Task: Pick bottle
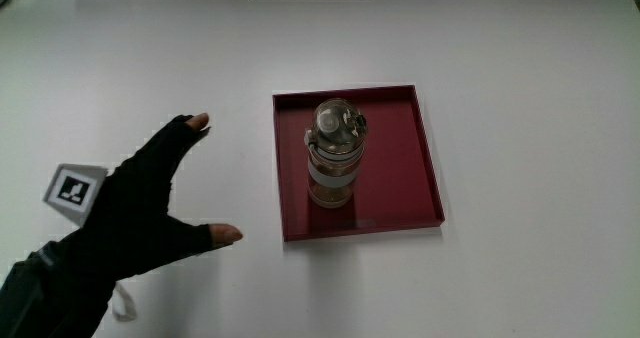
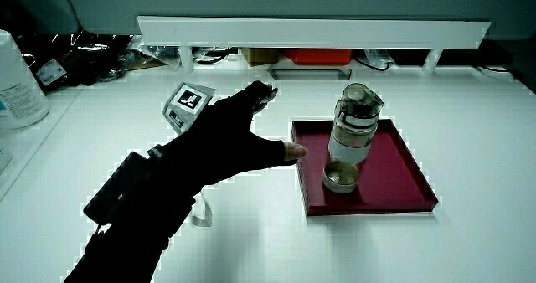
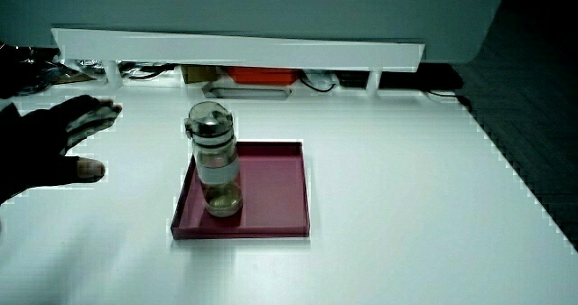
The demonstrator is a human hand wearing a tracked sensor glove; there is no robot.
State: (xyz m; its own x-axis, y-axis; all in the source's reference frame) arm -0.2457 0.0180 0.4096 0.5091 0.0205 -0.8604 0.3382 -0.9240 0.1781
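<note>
Table (image 1: 520, 88): white and flat, with a low white partition (image 2: 310, 30) along one edge.
Tray (image 1: 420, 148): dark red, square, shallow-rimmed, lying flat on the table near its middle.
Container (image 2: 18, 82): pale, labelled, perhaps a tub, seen in a side view at the table's edge, well apart from the tray.

My grip (image 3: 54, 147) hangs over the white desk (image 3: 406, 206) beside the dark red tray (image 3: 271, 192), fingers spread and holding nothing, thumb pointing toward the tray without touching it. The clear bottle (image 3: 215, 161) stands upright in the tray, near the wall closest to my grip, lid on.
</note>
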